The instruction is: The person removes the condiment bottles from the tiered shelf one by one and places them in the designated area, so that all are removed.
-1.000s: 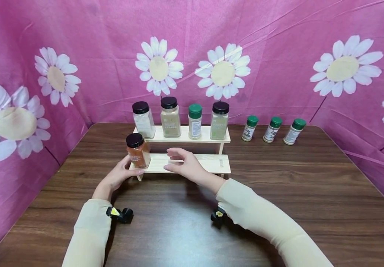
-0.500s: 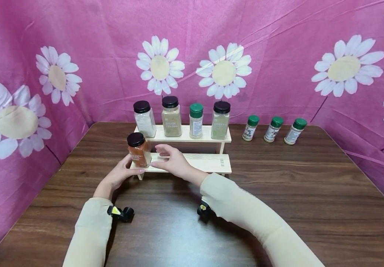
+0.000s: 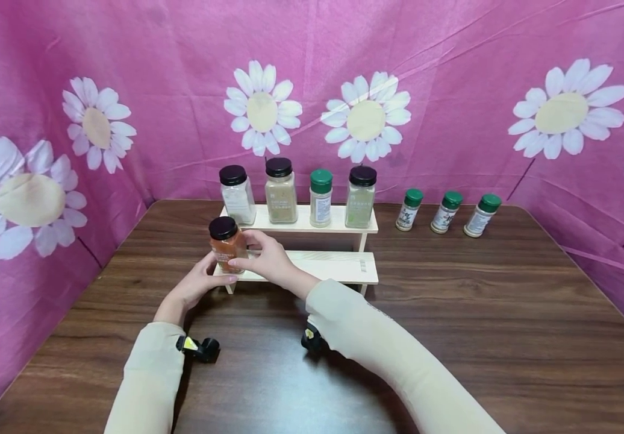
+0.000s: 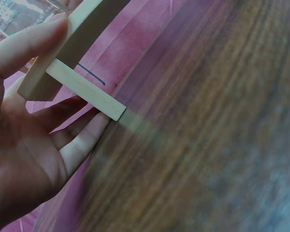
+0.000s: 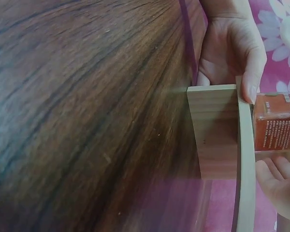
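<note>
A square jar of orange-red spice with a black lid (image 3: 225,246) stands at the left end of the lower step of a two-tier wooden rack (image 3: 339,267). My right hand (image 3: 270,259) holds the jar from its right side, thumb in front and fingers behind. In the right wrist view the jar's printed label (image 5: 282,128) faces the camera, beside the right hand (image 5: 280,186). My left hand (image 3: 195,283) grips the rack's left end. The left wrist view shows its thumb (image 4: 31,46) on the step's edge and other fingers by the rack's leg (image 4: 87,89).
Along the upper step stand a white-filled jar (image 3: 238,202), a beige one (image 3: 281,199), a green-capped shaker (image 3: 321,202) and a greenish jar (image 3: 361,202). Three green-capped shakers (image 3: 444,214) are on the table (image 3: 480,313) to the right. A pink flowered cloth (image 3: 442,120) hangs behind.
My right hand has moved left along the lower step and closed round the orange-red spice jar. The left hand stays at the rack's left end.
</note>
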A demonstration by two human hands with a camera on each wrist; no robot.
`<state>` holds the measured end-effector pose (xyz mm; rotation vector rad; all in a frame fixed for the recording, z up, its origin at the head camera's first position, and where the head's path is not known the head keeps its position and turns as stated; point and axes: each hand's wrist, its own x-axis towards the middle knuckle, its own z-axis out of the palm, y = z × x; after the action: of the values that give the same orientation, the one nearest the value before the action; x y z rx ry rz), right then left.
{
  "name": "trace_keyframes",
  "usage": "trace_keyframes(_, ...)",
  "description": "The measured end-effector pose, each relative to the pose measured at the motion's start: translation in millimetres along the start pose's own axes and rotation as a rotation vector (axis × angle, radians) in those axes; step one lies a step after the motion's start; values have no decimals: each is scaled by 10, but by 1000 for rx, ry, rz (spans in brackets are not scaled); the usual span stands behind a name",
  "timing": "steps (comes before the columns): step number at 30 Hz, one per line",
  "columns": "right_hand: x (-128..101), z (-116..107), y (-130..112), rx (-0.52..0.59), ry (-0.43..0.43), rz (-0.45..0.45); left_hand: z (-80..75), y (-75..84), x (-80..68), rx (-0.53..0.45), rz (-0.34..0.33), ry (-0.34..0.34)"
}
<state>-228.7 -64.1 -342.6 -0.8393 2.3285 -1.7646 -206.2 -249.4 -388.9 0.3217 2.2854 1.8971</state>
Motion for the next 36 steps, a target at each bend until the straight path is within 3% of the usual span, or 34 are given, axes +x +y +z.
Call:
trace_keyframes(19,16,77,-102,6,109,15,10,7,-6,-10,19,-13)
trace_keyframes(24,-37,23,-109,42,107,35,1,-1,7,-7,48,-14)
trace_keyframes(32,-260,-175,-328,53,94,31,-12,-2,9,-13,3,-11)
trace_keyframes(36,-312,-269,-223,36,84,6,-14,-6,6,-20,-12,-11)
